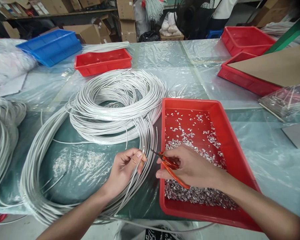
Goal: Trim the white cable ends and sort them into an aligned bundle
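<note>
My left hand pinches the end of a white cable between thumb and fingers, over a bundle of white cables. My right hand grips orange-handled scissors, whose dark blades point left toward that cable end without touching it. Below the right hand stands a red tray with many small shiny metal scraps in it. A big coil of white cable lies just beyond my hands, and a looser coil curves round on the left.
Another cable bundle lies at the far left. Behind are a blue bin and a red bin. At the right, cardboard rests on a red bin. Plastic sheeting covers the table.
</note>
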The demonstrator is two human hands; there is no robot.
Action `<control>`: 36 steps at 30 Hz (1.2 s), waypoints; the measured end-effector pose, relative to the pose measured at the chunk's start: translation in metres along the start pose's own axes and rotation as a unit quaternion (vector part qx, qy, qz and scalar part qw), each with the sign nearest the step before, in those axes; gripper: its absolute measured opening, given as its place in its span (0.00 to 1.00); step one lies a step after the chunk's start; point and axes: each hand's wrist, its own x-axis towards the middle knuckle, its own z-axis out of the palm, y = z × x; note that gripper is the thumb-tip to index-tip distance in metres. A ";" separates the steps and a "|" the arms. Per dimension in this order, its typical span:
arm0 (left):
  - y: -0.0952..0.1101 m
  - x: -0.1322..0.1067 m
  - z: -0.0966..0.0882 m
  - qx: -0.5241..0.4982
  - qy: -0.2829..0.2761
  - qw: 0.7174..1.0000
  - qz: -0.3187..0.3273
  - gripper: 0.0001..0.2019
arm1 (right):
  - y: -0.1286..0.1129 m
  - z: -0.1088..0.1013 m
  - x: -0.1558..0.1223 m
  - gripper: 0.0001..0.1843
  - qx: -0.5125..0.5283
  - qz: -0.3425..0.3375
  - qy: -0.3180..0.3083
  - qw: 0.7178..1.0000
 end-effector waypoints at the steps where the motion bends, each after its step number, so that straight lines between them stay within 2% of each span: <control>1: -0.001 0.000 0.000 -0.004 0.001 1.000 -0.001 0.14 | -0.001 0.000 0.000 0.25 -0.012 0.001 -0.005 1.000; 4: -0.001 -0.001 -0.001 -0.013 -0.003 1.000 -0.005 0.14 | -0.006 0.000 0.000 0.26 -0.034 0.004 -0.006 0.999; 10: 0.000 -0.002 -0.001 -0.035 -0.038 0.999 -0.005 0.14 | -0.009 0.005 0.001 0.26 -0.124 -0.019 0.051 0.991; 14: -0.001 -0.002 -0.001 -0.052 -0.060 0.997 -0.011 0.14 | -0.009 0.007 0.000 0.25 -0.148 -0.036 0.068 0.986; 28: -0.002 -0.004 -0.001 -0.058 -0.043 0.997 0.003 0.14 | -0.007 0.003 0.001 0.27 -0.108 0.002 0.046 0.993; 36: 0.003 -0.004 0.000 -0.050 -0.063 0.997 -0.006 0.14 | -0.011 0.002 -0.001 0.27 -0.114 -0.002 0.027 0.993</control>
